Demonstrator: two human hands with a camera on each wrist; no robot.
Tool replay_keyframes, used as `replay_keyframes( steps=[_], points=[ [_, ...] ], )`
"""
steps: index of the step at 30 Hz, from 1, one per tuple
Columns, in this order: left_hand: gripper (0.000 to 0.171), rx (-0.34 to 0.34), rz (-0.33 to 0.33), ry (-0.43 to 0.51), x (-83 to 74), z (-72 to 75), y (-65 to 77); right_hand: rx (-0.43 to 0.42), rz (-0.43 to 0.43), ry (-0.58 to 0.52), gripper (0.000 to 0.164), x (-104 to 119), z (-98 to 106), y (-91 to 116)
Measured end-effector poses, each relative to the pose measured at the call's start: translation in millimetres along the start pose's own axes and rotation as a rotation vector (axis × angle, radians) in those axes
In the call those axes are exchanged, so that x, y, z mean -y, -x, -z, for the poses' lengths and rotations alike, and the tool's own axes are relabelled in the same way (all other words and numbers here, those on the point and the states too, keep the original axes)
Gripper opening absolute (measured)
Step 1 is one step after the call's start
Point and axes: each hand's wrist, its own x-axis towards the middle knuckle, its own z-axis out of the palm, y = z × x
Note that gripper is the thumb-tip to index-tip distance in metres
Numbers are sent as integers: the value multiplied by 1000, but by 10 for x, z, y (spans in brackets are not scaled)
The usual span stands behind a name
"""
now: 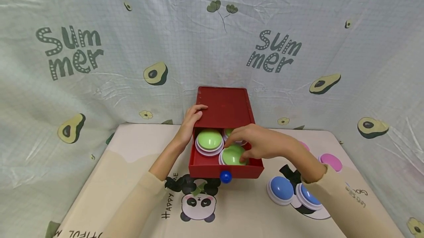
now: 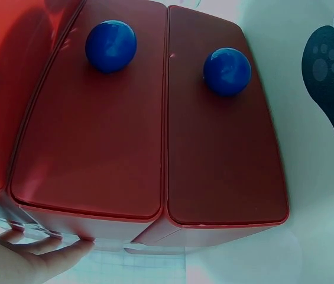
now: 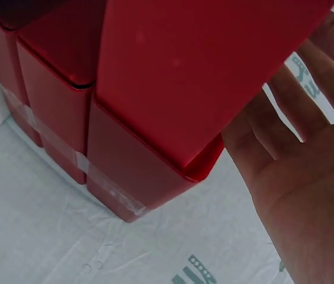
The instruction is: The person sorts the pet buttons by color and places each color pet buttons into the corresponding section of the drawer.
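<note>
Resting the left hand (image 1: 190, 122) at ten o'clock of the open red drawer (image 1: 205, 171), laying the fingers along the top and side of the cabinet (image 1: 223, 105) without wrapping round anything, probably bracing the box against shifting. Arching the right hand (image 1: 255, 140) over the drawer from two o'clock, clamping thumb and fingers across the front green button (image 1: 232, 156), apparently favouring a grip from above for want of room between the drawer walls. Losing the right fingertips behind the drawer wall in the right wrist view, leaving the firmness of that grip impossible to tell. Holding the two hands apart, seemingly splitting steadying from handling. Seating the front green button toward five o'clock inside the drawer, just beside the left green button (image 1: 209, 139) at ten o'clock and the half-hidden back button (image 1: 228, 132) at twelve, likely spreading them for lack of height. Pointing the blue knob (image 1: 226, 177) out at six o'clock, presumably for pulling. Standing the cabinet near the printed sheet (image 1: 185, 39) at twelve o'clock, perhaps leaving space for the drawer. Lying on the table (image 1: 132, 179) at four o'clock with blue buttons (image 1: 281, 188) and at three with pink buttons (image 1: 332, 162), probably avoiding the drawer's path
</note>
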Motion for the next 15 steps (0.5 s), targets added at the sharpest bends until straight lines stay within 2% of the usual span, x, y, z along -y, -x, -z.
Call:
replay_keyframes(
  steps=[8, 12, 15],
  points=[
    [42, 7, 5, 10, 7, 9, -1, -60, -2, 2, 41, 80, 73, 35],
    [42, 6, 2, 3, -9, 11, 12, -132, 2, 9, 38, 207, 92, 98],
    [42, 8, 6, 2, -13, 13, 19, -188, 38, 31, 33, 307, 70, 156]
  ],
)
